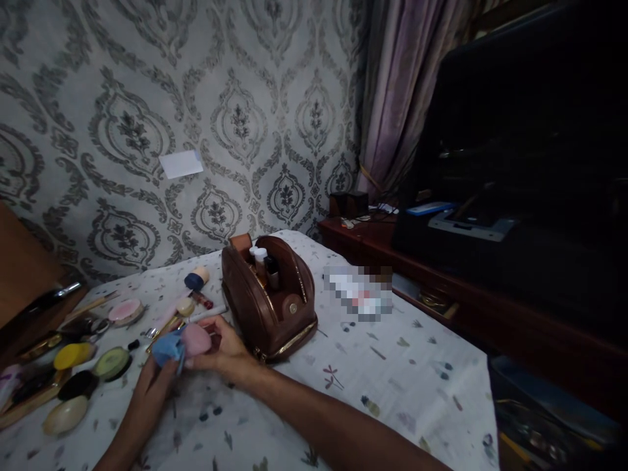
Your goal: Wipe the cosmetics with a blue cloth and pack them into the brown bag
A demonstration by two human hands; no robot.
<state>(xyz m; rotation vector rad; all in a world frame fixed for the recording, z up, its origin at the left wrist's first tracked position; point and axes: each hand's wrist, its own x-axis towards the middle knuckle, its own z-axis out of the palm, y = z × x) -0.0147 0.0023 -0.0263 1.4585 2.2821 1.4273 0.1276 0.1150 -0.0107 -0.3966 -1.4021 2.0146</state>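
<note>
Above the patterned tablecloth, my two hands are close together. My left hand (161,374) is closed on a crumpled blue cloth (165,347). My right hand (226,351) grips a smooth pink rounded item (197,339), its thumb below and fingers behind. Cloth and pink item touch or nearly touch; I cannot tell which. Just right of my right hand stands a brown cosmetic bag (267,307), unzipped, with white-capped bottles (261,255) and a dark-capped bottle (271,271) inside. Behind my hands lie a cream-coloured round piece (185,306) and a white tube (212,313).
Cosmetics spread over the left side: a pink round jar (126,312), a yellow container (73,356), a green-lidded jar (112,363) and a cream oval item (66,415). A blurred packet (360,292) lies right of the bag. A dark red desk (373,242) adjoins the table.
</note>
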